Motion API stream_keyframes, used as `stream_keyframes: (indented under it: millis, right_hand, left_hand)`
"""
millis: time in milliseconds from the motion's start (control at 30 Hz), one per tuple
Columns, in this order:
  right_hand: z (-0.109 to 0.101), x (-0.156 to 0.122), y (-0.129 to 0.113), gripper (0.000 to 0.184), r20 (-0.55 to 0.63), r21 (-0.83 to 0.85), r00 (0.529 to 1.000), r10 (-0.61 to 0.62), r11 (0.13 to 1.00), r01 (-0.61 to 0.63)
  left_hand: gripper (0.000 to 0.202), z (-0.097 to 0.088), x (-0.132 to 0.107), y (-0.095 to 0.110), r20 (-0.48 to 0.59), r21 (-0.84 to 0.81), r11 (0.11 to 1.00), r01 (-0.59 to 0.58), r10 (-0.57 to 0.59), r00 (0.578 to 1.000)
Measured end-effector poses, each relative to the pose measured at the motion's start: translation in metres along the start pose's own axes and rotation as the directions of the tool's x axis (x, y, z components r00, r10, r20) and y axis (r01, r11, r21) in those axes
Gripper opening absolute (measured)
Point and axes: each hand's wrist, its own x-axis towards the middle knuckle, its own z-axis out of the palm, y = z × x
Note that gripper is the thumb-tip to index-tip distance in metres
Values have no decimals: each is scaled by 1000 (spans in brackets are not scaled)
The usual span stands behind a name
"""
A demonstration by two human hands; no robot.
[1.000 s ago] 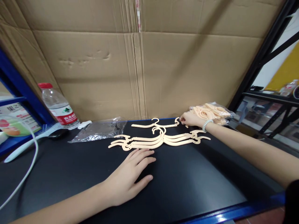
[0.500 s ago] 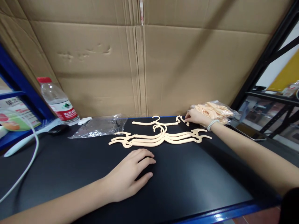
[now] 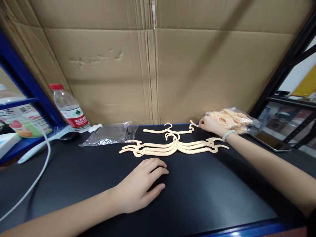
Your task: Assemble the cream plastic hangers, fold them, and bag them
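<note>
My left hand point(image 3: 143, 184) lies on the black table with its fingers stretched out and apart, holding nothing. Just beyond it several cream plastic clothes hangers point(image 3: 158, 148) are nested together, hooks pointing away from me. Behind them lies one more cream hanger point(image 3: 181, 132), with a bare left end. At its right end my right hand point(image 3: 211, 125) pinches a small curved hanger end piece point(image 3: 194, 123), which meets the hanger's arm; whether it is locked in, I cannot tell. Next to that hand is a clear bag of cream hanger parts point(image 3: 233, 119).
A flat clear plastic bag point(image 3: 110, 134) lies at the back left, near a red-capped water bottle point(image 3: 74, 113). A light blue brush-like handle point(image 3: 37, 149) and a white cable point(image 3: 45, 168) are farther left. A phone-like device point(image 3: 270, 143) lies at right. Cardboard point(image 3: 111, 82) stands behind.
My right hand has brought the small end piece against the rear hanger's right end; before, a gap showed between them. My left hand keeps its place on the table. The view has shifted slightly.
</note>
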Motion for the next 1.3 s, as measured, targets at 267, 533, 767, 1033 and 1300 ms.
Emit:
stream_keyframes:
  millis: [267, 533, 767, 1033, 1300]
  right_hand:
    - [-30, -40, -60, 26, 199, 755, 923, -329, 652, 69]
    - [-8, -95, -153, 32, 327, 929, 693, -642, 83, -362]
    - [-6, -56, -142, 20, -48, 761, 890, -453, 561, 326]
    - [32, 23, -106, 18, 37, 295, 954, -297, 915, 274]
    - [38, 37, -111, 10, 48, 531, 954, -296, 816, 227]
  left_hand:
    - [37, 1, 5, 1, -98, -389, 913, 122, -173, 980]
    - [25, 0, 18, 7, -200, -930, 361, -65, -351, 915]
    - [21, -11, 13, 3, -251, -942, 333, -51, -593, 765]
    - [37, -10, 12, 2, -90, -979, 198, 49, -639, 764]
    - [39, -12, 7, 5, -98, -970, 237, 59, -598, 796]
